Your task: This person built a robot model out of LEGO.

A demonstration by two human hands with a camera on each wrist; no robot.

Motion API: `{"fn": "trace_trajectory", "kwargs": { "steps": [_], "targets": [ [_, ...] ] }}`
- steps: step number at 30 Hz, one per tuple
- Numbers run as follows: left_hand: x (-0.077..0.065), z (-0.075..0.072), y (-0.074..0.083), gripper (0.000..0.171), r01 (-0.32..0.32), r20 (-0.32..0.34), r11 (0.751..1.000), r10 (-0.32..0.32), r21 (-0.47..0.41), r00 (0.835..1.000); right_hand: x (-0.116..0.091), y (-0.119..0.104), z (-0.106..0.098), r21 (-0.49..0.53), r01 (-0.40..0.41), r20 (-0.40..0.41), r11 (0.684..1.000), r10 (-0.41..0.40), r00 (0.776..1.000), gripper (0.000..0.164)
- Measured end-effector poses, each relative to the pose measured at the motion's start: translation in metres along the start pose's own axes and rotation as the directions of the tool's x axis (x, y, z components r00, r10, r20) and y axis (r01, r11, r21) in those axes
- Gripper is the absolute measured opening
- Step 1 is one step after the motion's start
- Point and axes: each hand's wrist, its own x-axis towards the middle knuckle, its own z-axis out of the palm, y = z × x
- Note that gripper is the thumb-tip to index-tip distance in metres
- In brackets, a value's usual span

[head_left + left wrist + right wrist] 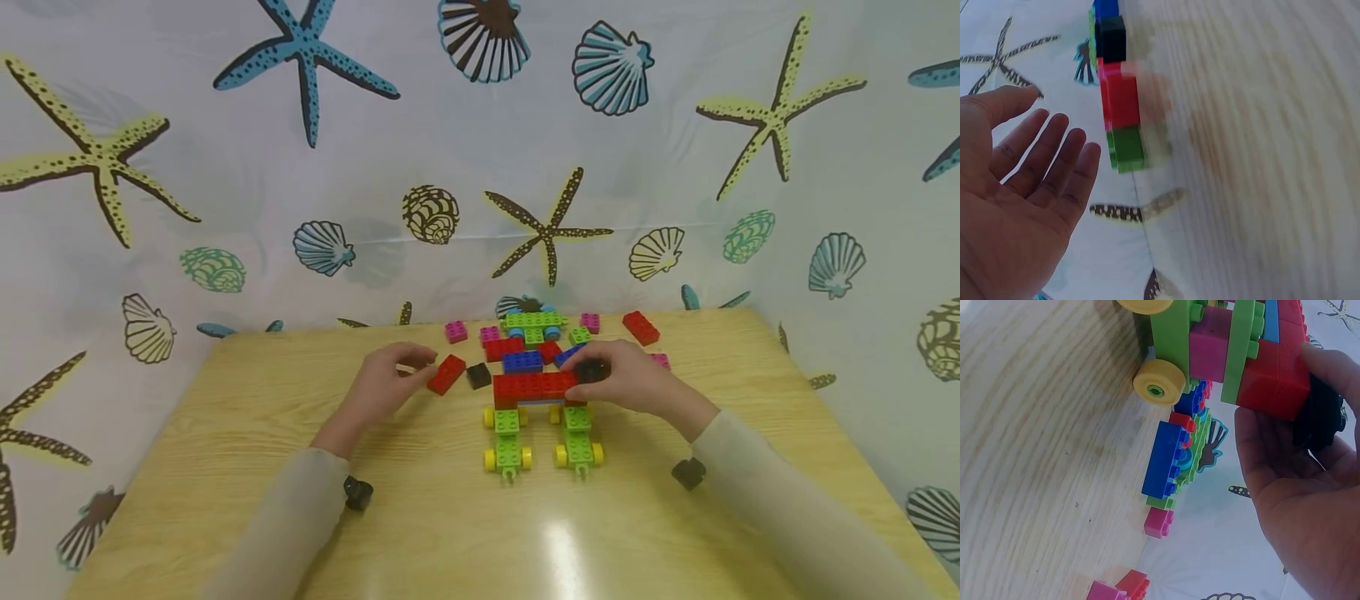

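In the head view, a toy vehicle of red bricks (pixel 517 388) spans two green wheeled bases (pixel 507 446) with yellow wheels. My right hand (pixel 630 379) is at its right end, holding a dark black brick (pixel 1321 415) between thumb and fingers. The black piece sits against the top of the red end brick (pixel 1275 381); whether it is joined cannot be seen. My left hand (pixel 382 383) hovers with loosely bent fingers beside a loose red brick (pixel 447 375), holding nothing. The left wrist view shows its palm (pixel 1022 219) bare.
Behind the vehicle lie a blue brick (pixel 522 362), a green base (pixel 534 320) with blue wheels, and several pink and red bricks. A black brick (pixel 478 376) lies left of the vehicle. A patterned cloth (pixel 450 275) hangs behind the wooden table (pixel 420 517).
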Motion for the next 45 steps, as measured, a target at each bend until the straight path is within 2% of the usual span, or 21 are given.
{"fn": "trace_trajectory", "kwargs": {
  "steps": [4, 10, 19, 23, 33, 39, 45],
  "targets": [
    [0.015, 0.015, 0.010, 0.039, -0.021, 0.069, 0.996, 0.015, 0.085, 0.997, 0.001, 0.000, 0.000, 0.001, 0.001, -0.005, 1.000, -0.001, 1.000, 0.032],
    [0.032, 0.034, 0.023, 0.044, -0.086, 0.148, 0.972, 0.053, 0.221, 0.987, 0.002, 0.000, 0.002, 0.014, 0.007, 0.001, 1.000, -0.007, 1.000, 0.032],
    [0.040, 0.048, 0.031, 0.042, -0.038, 0.155, 0.974, 0.003, 0.223, 0.988, 0.001, -0.003, 0.001, 0.011, 0.025, -0.006, 1.000, -0.025, 1.000, 0.033],
    [0.039, 0.050, 0.031, 0.040, -0.011, 0.160, 0.979, -0.022, 0.202, 0.987, 0.001, -0.002, 0.002, 0.009, 0.028, -0.006, 1.000, -0.028, 1.000, 0.032],
    [0.037, 0.046, 0.035, 0.039, -0.008, 0.157, 0.983, -0.020, 0.181, 0.987, 0.000, 0.001, 0.002, 0.014, 0.029, -0.005, 0.999, -0.029, 1.000, 0.032],
    [0.032, 0.038, 0.038, 0.041, -0.024, 0.139, 0.990, 0.004, 0.140, 0.990, -0.001, 0.002, 0.001, 0.012, 0.020, -0.009, 1.000, -0.020, 1.000, 0.031],
    [0.022, 0.029, 0.042, 0.041, -0.070, 0.087, 0.994, 0.063, 0.088, 0.994, -0.001, 0.001, 0.001, 0.016, 0.019, -0.007, 1.000, -0.019, 1.000, 0.031]
  ]
}}
